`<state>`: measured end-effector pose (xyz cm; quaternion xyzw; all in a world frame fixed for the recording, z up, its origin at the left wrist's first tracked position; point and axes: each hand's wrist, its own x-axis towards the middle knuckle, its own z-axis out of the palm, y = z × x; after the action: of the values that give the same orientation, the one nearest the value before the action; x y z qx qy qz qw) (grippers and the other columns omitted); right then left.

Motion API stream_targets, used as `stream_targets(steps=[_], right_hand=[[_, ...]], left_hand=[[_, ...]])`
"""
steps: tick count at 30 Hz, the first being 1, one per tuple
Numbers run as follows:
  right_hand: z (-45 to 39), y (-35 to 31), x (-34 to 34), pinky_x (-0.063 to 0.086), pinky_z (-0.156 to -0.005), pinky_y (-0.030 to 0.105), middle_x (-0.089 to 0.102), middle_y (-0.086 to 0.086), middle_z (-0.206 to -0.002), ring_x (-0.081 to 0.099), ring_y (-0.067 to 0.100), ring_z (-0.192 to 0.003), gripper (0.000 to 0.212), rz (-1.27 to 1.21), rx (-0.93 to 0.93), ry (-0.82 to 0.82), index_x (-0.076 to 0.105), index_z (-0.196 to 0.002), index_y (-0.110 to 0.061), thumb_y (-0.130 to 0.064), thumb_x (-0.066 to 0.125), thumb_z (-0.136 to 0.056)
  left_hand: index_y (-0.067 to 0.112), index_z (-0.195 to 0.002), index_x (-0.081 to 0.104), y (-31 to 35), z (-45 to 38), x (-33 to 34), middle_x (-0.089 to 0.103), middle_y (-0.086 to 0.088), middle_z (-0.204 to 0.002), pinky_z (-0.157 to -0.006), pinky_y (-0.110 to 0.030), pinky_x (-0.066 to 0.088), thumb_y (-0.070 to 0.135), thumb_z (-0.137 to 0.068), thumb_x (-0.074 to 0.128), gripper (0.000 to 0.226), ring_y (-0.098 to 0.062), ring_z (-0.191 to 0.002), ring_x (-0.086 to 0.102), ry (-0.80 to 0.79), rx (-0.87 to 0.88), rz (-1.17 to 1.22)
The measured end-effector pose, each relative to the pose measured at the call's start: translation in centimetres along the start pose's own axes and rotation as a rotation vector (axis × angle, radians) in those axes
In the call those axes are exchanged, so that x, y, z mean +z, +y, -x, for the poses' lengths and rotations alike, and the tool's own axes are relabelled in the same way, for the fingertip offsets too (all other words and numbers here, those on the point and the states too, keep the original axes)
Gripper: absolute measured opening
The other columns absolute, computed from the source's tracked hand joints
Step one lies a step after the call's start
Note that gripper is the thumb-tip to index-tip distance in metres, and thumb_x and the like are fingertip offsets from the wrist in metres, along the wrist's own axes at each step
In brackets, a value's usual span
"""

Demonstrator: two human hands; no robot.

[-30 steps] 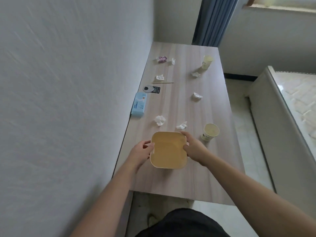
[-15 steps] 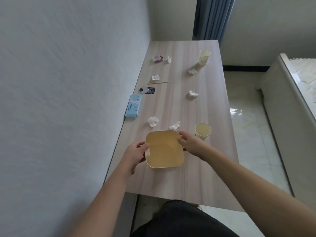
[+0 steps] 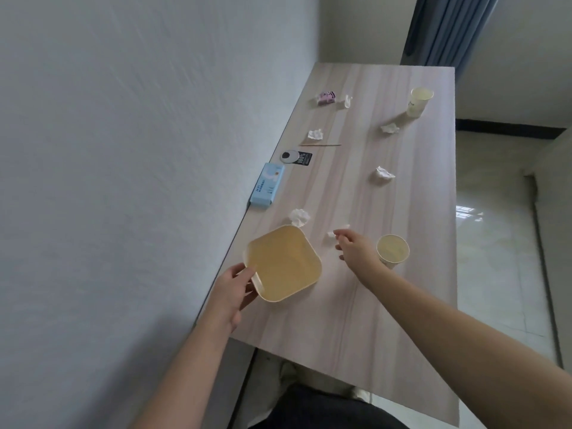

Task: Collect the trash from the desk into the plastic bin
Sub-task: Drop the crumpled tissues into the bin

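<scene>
A square yellow plastic bin (image 3: 283, 263) stands on the wooden desk (image 3: 365, 311) near its left edge, empty inside. My left hand (image 3: 230, 291) grips the bin's near left corner. My right hand (image 3: 356, 247) has left the bin and hovers with fingers apart, its fingertips at a small crumpled tissue (image 3: 333, 234). Another crumpled tissue (image 3: 299, 217) lies just beyond the bin. A paper cup (image 3: 392, 251) stands right of my right hand. More tissue wads (image 3: 383, 175) (image 3: 390, 128) (image 3: 315, 134) lie farther back.
A blue tissue pack (image 3: 266, 189) lies by the wall, with a black-and-white tag (image 3: 296, 157) and a thin wooden stick (image 3: 320, 145) beyond it. A pink wrapper (image 3: 326, 98), a small scrap (image 3: 348, 101) and a second paper cup (image 3: 419, 102) sit at the far end. The wall borders the desk's left side.
My right hand let go of the bin's right rim and moved forward to the small tissue. The bin, held by my left hand alone, shifted left and turned slightly.
</scene>
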<state>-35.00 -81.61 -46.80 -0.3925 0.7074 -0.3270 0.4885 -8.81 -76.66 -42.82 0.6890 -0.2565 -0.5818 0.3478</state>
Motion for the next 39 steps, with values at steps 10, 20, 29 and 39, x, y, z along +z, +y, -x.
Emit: stream_targets(steps=[10, 20, 29, 39], right_hand=[[-6.0, 1.9, 3.8, 0.025, -0.112, 0.046, 0.032, 0.010, -0.151, 0.028, 0.031, -0.137, 0.046, 0.639, -0.048, 0.103, 0.040, -0.141, -0.022, -0.030, 0.043, -0.096], [-8.7, 4.0, 4.3, 0.044, -0.090, 0.039, 0.049, 0.015, -0.124, 0.047, 0.033, -0.115, 0.034, 0.758, -0.001, 0.107, 0.053, -0.124, -0.011, -0.015, 0.051, -0.091], [-10.4, 0.9, 7.5, 0.038, -0.071, 0.029, 0.063, 0.006, -0.101, 0.056, 0.025, -0.090, 0.019, 0.572, -0.106, 0.161, 0.061, -0.104, -0.013, -0.015, 0.045, -0.095], [-14.6, -2.2, 10.6, 0.047, -0.084, 0.035, 0.064, 0.008, -0.119, 0.059, 0.029, -0.108, 0.040, 0.593, -0.075, 0.068, 0.055, -0.131, -0.015, -0.012, 0.047, -0.092]], left_hand=[[0.027, -0.118, 0.057, 0.5, -3.2, -2.0, 0.070, -0.004, -0.112, -0.076, -0.034, 0.061, 0.026, -0.093, 0.066, 0.026, -0.026, -0.100, 0.070, -0.054, 0.049, -0.048], [0.024, -0.121, 0.057, 2.0, -6.5, -3.0, 0.070, -0.005, -0.111, -0.066, -0.027, 0.060, 0.023, -0.093, 0.066, 0.029, -0.024, -0.095, 0.071, -0.079, -0.009, 0.012], [0.017, -0.125, 0.059, 2.5, -7.0, -3.7, 0.071, -0.009, -0.108, -0.059, -0.023, 0.057, 0.022, -0.093, 0.065, 0.033, -0.022, -0.089, 0.071, -0.055, -0.062, 0.096], [0.020, -0.126, 0.061, 3.1, -6.5, -5.1, 0.073, -0.007, -0.110, -0.068, -0.028, 0.058, 0.024, -0.092, 0.066, 0.034, -0.022, -0.093, 0.072, -0.068, -0.039, 0.115]])
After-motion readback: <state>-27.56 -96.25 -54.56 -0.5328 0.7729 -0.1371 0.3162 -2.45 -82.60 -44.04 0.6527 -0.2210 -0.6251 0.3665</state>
